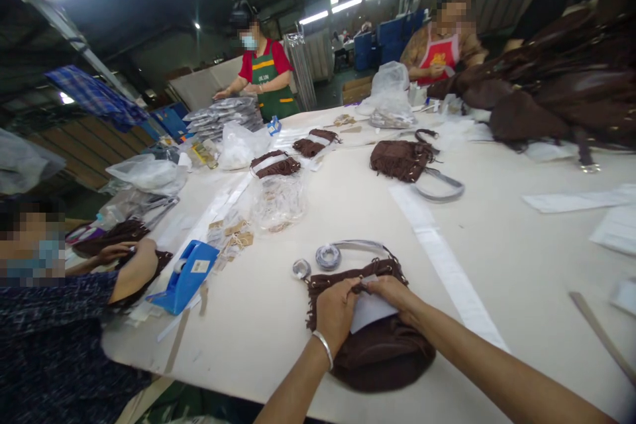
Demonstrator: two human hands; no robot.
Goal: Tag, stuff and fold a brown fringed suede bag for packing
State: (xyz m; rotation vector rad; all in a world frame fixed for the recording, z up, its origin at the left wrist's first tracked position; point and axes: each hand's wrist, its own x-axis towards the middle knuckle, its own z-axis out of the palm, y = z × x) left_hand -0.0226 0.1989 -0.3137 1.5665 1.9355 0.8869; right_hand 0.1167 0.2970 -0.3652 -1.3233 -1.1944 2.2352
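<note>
A dark brown fringed handbag [385,361] lies on the table in front of me, with a white sheet [370,313] across its middle. My left hand [338,307] is closed at the bag's upper part, its fingertips on a small dark piece of it. Beside it, my right hand [395,297] pinches the white sheet, thumb and fingers close to my left fingertips. What exactly lies between the fingertips is partly hidden. Above the bag, its wrapped strap [360,243] curves past a wrapped ring-shaped roll [328,256], and a smaller wrapped round piece [301,269] sits at the bag's left corner.
A blue tape dispenser [187,276], several paper tags [238,238] and a clear plastic bag [279,202] lie to the left. Another fringed handbag [402,160] is farther back. Brown bags [561,93] pile up at right. Co-workers are around the table [348,212], one close at left.
</note>
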